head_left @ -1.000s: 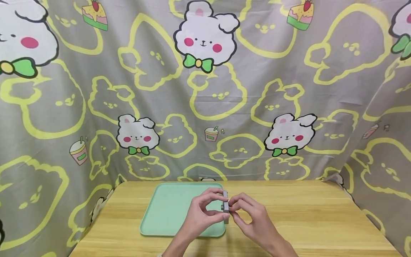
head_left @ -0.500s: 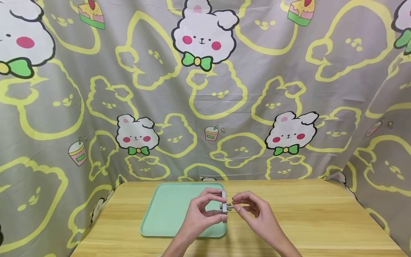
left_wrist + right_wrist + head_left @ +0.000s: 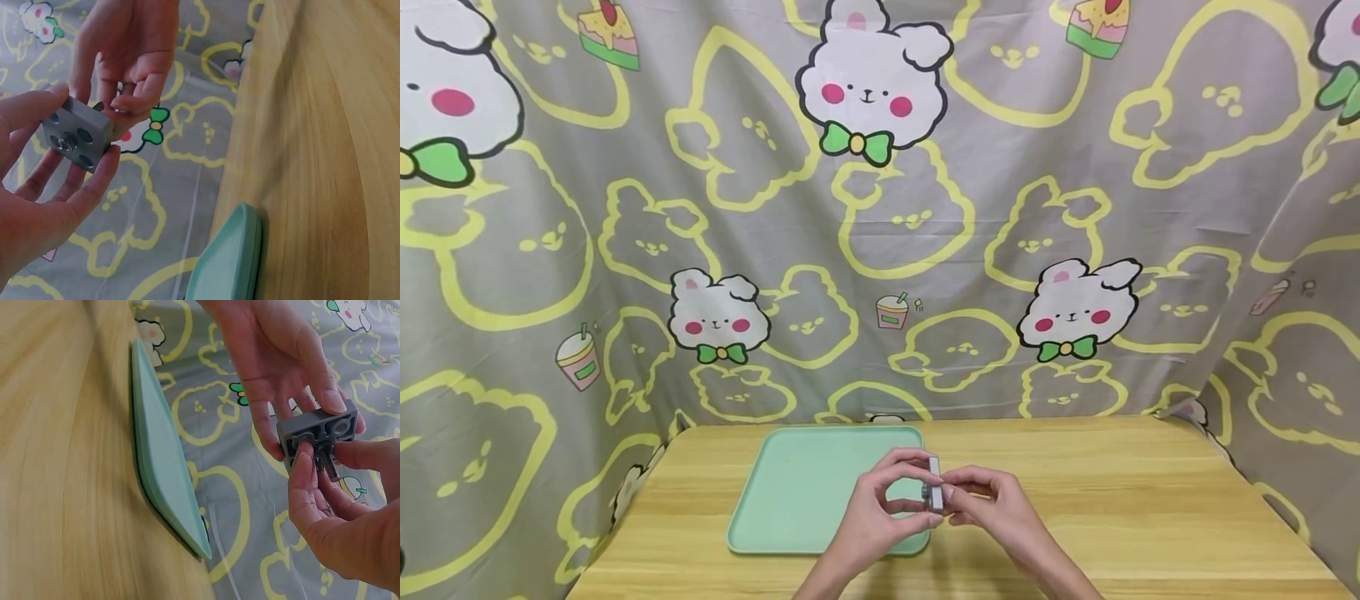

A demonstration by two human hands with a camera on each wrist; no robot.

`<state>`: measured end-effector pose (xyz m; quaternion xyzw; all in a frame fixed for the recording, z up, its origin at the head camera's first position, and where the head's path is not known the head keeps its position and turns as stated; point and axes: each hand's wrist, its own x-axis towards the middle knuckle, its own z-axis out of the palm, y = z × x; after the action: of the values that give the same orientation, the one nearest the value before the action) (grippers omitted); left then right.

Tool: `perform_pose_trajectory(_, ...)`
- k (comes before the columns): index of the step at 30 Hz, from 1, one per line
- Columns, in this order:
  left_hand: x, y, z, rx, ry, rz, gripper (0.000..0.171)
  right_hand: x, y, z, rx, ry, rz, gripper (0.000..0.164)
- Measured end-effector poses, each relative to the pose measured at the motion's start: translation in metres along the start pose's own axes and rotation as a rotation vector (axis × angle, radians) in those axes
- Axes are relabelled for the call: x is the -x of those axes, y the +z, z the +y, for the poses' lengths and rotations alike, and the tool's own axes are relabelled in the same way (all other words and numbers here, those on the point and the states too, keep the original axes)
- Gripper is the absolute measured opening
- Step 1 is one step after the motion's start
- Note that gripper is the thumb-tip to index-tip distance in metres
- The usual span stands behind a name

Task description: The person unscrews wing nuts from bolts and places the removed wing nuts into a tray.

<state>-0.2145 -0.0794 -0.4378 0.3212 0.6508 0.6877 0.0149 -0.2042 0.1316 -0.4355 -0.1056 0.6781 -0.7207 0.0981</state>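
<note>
My left hand (image 3: pixel 876 504) grips a small grey block (image 3: pixel 78 134) by its edges, thumb on one side and fingers on the other, above the tray's right edge. The block has round holes near its corners, and the head of a bolt (image 3: pixel 65 144) shows at its centre. On the opposite face the bolt's threaded end (image 3: pixel 332 467) sticks out towards my right hand (image 3: pixel 996 500). There my right thumb and fingers pinch a small metal wing nut (image 3: pixel 322 452) close against the block; the fingertips hide much of it.
A light green tray (image 3: pixel 805 475) with a raised rim lies on the wooden table (image 3: pixel 1120 508), left of and below the hands. A grey curtain (image 3: pixel 917 250) with cartoon rabbits hangs behind the table and along both sides.
My right hand first drew back from the block, exposing the wing nut and bolt end, then came in again and took hold of the nut. Both hands shifted slightly right and down.
</note>
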Motion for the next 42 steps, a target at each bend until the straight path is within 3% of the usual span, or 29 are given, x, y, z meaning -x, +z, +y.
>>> perform_pose_trajectory(13, -0.001, 0.003, -0.003, 0.019, -0.084, 0.016, 0.035, 0.000, -0.002, 0.003, 0.128, -0.109, 0.014, 0.023)
perform_pose_trajectory(20, -0.002, 0.003, -0.004, 0.042, -0.048, 0.019, 0.034, 0.004, 0.002, 0.004, 0.244, -0.238, 0.052, 0.015)
perform_pose_trajectory(24, -0.002, 0.003, -0.005, 0.057, -0.069, 0.039, 0.034, 0.004, 0.004, 0.008, 0.351, -0.405, 0.079, 0.012)
perform_pose_trajectory(30, -0.001, -0.001, -0.004, 0.083, -0.052, 0.062, 0.033, -0.001, 0.008, 0.017, 0.567, -0.809, 0.128, 0.034)
perform_pose_trajectory(33, 0.000, -0.003, -0.003, 0.100, -0.044, 0.064, 0.034, -0.004, 0.008, 0.021, 0.622, -0.942, 0.131, 0.039)
perform_pose_trajectory(37, 0.001, -0.005, -0.001, 0.107, -0.053, 0.071, 0.034, -0.006, 0.009, 0.025, 0.636, -0.985, 0.123, 0.040)
perform_pose_trajectory(40, 0.001, -0.006, -0.002, 0.102, -0.056, 0.076, 0.034, -0.003, 0.010, 0.022, 0.607, -0.922, 0.120, 0.038)
perform_pose_trajectory(42, 0.001, -0.007, -0.003, 0.101, -0.056, 0.081, 0.035, 0.000, 0.011, 0.018, 0.537, -0.825, 0.116, 0.030)
